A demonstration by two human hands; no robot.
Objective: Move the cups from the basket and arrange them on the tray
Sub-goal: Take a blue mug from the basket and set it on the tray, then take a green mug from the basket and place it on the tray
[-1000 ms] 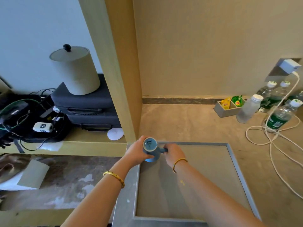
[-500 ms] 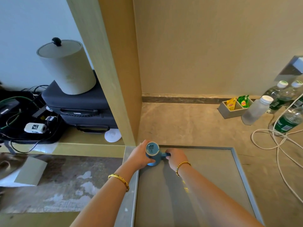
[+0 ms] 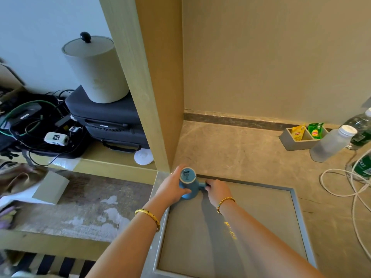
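Beige stone counter (image 3: pixel 241 149) and wall fill the alcove where a grey square tray (image 3: pixel 297 213) waits, otherwise bare. At its far left corner a blue mug (image 3: pixel 187 184) sits upside down, base stamp upward, its rim apparently on the tray floor. A person's left hand (image 3: pixel 171 187) wraps the mug's body; the right hand (image 3: pixel 217 189) pinches the handle. Placement looks nearly done; next, both hands should let go and fetch another cup. No basket is visible.
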